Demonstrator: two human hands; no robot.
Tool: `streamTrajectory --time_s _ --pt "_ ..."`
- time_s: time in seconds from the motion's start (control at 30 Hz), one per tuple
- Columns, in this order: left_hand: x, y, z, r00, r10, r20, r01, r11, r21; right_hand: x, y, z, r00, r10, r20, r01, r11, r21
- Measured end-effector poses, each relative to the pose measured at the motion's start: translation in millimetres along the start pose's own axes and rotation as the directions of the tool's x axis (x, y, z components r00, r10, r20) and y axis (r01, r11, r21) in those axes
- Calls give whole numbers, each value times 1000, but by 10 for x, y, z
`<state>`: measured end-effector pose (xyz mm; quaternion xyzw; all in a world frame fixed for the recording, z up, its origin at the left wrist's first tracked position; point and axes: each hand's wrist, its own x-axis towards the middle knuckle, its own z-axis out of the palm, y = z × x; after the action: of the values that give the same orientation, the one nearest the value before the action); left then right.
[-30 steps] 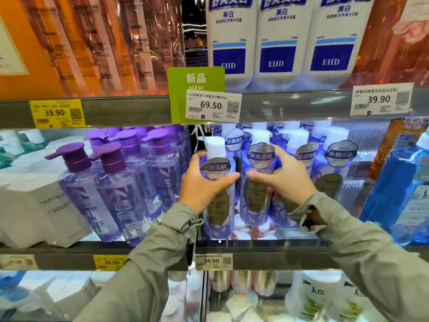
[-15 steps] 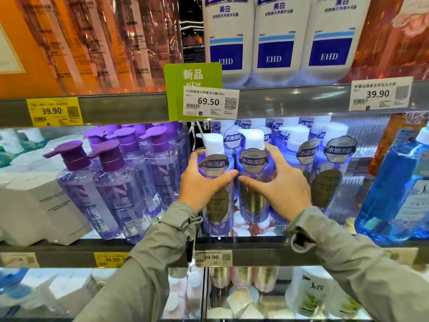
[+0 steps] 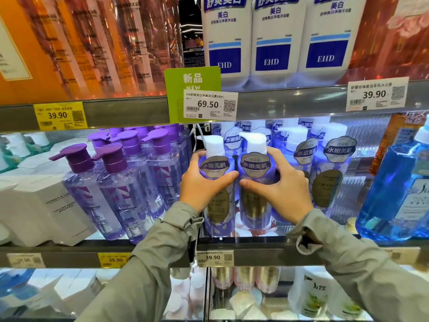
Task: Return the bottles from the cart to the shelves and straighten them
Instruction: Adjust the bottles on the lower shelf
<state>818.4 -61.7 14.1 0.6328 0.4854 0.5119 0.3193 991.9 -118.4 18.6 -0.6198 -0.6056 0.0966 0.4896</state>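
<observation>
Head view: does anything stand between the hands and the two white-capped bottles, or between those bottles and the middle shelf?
Nothing visible does. The left hand grips the left bottle and the right hand grips the right bottle directly, and both bottles are already at the front of the middle shelf.

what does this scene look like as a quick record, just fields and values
place: store shelving, middle shelf
left hand: grips left bottle around its upper body
right hand: grips right bottle the same way
bottles: both with white pumps, roughly upright, side by side at the shelf front, labels facing out
neighbours: purple-pump bottles to the left, blue bottle far right
price tag: 39.90
</observation>
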Motion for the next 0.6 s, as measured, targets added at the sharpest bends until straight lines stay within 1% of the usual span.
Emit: streamTrajectory --time_s 0.1,0.33,0.5,0.6 --pt "-15 -10 -1 1000 6 1 -6 1000 -7 -11 46 -20 999 28 34 -29 999 34" --pt "-71 -5 -15 999 35 24 -35 999 -22 -83 -64 -107 998 11 54 -9 1000 -26" --pt "-112 -19 -27 998 62 34 -61 998 -36 -123 -71 -116 999 0 52 2 999 -35" --pt "-122 -12 -38 996 61 59 -57 996 -70 -136 -33 -99 996 18 87 -17 1000 -14"
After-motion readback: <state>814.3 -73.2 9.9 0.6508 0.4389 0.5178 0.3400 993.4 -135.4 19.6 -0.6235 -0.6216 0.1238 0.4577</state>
